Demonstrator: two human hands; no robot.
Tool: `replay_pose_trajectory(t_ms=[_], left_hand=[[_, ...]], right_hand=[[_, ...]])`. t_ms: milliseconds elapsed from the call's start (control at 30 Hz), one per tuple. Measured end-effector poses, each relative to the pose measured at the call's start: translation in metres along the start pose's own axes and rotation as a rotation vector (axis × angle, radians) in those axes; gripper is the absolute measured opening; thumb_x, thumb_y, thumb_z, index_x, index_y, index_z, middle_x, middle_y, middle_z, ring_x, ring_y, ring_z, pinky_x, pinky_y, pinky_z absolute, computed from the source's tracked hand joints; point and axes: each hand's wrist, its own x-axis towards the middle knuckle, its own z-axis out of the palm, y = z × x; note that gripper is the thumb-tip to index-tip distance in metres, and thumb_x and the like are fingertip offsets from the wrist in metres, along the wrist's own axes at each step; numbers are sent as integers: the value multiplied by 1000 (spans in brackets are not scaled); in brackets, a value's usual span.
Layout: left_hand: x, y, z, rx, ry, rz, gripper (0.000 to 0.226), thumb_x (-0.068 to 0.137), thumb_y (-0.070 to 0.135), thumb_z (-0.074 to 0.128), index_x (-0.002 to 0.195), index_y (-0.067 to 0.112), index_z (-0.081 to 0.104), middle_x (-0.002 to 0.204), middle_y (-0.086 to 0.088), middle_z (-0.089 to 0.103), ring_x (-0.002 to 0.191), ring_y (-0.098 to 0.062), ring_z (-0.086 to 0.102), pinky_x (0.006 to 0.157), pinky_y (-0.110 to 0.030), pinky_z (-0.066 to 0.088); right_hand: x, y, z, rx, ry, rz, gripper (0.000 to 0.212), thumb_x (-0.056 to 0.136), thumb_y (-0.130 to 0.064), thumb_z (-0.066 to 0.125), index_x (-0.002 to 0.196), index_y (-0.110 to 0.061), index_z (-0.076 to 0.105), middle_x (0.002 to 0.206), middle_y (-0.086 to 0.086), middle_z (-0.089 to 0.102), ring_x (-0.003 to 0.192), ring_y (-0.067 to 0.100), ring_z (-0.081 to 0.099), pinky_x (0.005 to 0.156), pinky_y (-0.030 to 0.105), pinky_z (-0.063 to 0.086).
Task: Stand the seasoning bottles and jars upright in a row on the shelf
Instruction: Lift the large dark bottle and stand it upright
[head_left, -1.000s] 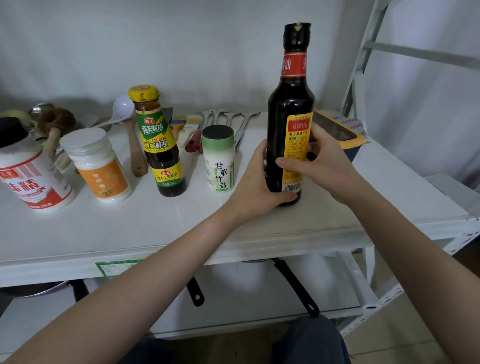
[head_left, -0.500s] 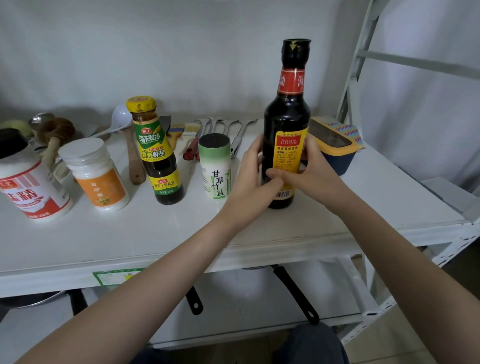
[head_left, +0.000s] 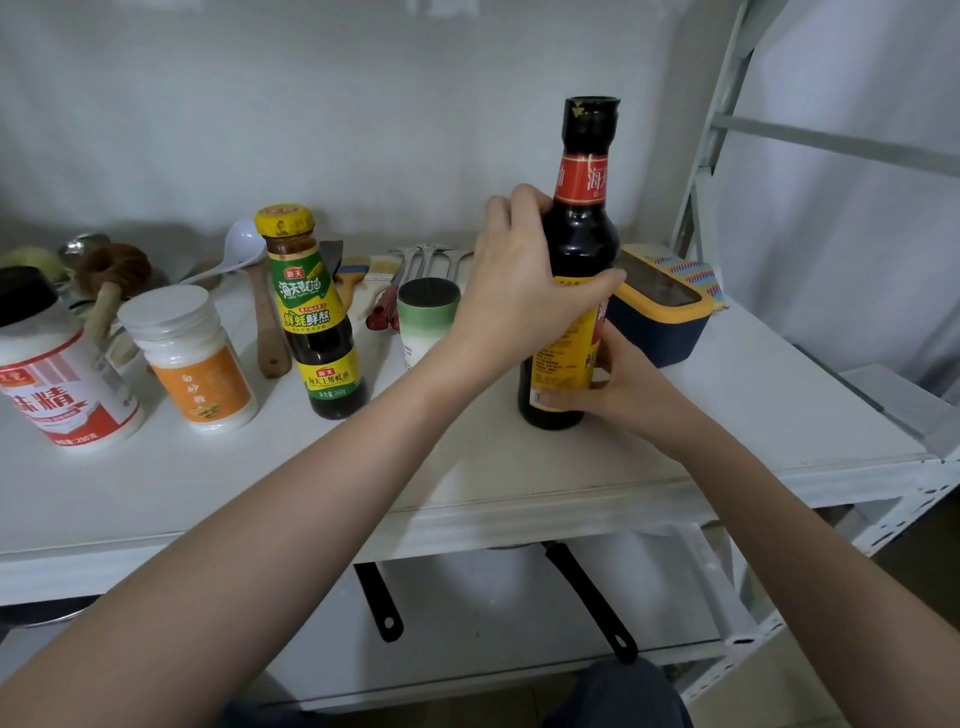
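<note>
Your left hand (head_left: 519, 291) has climbed from the label to the shoulder of the tall dark glass soy sauce bottle (head_left: 571, 270), fingers wrapped around it; your right hand (head_left: 618, 384) still clasps its base.

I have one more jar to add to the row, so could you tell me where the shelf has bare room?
The front strip of the shelf, ahead of the row, is bare from end to end. Bare too is the right end, beyond the soy sauce bottle and in front of the yellow-lidded box. The back left is crowded with utensils.
</note>
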Motion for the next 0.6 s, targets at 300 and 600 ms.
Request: replay_pose_trajectory(t_ms=[300, 600], left_hand=[[12, -6, -29, -187, -342, -50, 71, 83, 21, 68, 138, 15, 25, 133, -1, 49, 113, -7, 48, 85, -16, 42], [19, -6, -30, -35, -218, 18, 55, 82, 41, 66, 129, 19, 48, 120, 1, 46, 108, -11, 48, 81, -19, 39]], right_hand=[[3, 1, -4, 53, -33, -14, 83, 72, -5, 74, 140, -21, 29, 125, -10, 52, 118, 9, 49, 101, 34, 42], [7, 2, 5, -77, 43, -45, 80, 70, -22, 79, 135, -23, 32, 119, -16, 48, 106, -2, 47, 101, 35, 43]])
